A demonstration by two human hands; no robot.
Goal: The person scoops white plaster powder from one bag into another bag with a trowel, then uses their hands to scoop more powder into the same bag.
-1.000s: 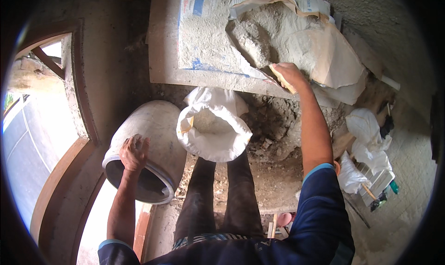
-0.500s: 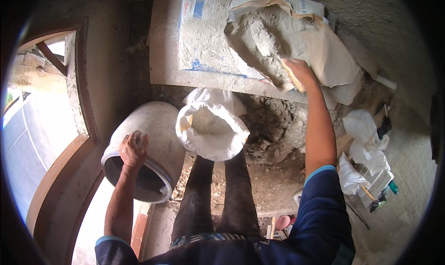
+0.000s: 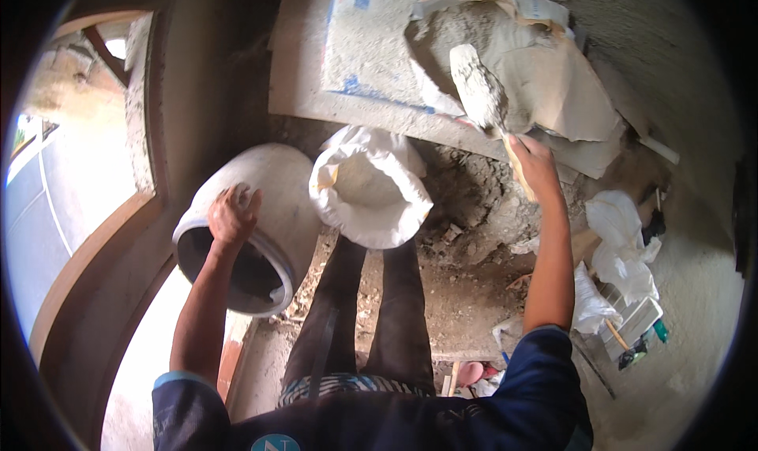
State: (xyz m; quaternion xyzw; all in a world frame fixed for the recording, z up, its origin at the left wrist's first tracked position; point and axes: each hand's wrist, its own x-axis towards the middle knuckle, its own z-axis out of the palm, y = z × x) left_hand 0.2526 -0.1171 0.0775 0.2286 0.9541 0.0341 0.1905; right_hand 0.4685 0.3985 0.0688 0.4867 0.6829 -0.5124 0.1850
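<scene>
My right hand (image 3: 534, 165) is closed round the wooden handle of a trowel (image 3: 478, 88). Pale grey powder is heaped along its blade, held over the near edge of a torn paper sack (image 3: 580, 100). More grey powder (image 3: 509, 37) fills the sack's wide opening. My left hand (image 3: 234, 214) rests on the side of a tilted whitish drum (image 3: 276, 175), fingers spread and bent against the surface. The drum's dark mouth faces me. Between drum and trowel stands a white woven bag (image 3: 395, 224) with a rolled rim and powder inside, just beyond my legs.
Under the sack lies a powder-dusted board (image 3: 296, 80). Rubble (image 3: 474, 198) covers the ground below it. White plastic bags (image 3: 620, 254) and a white rack (image 3: 639, 321) sit at the right by the rough wall. A wooden-framed opening (image 3: 146, 119) is at the left.
My right hand has drawn the trowel up and back toward me out of the sack's powder, loaded. My left hand stays on the drum. The whole view has shifted slightly.
</scene>
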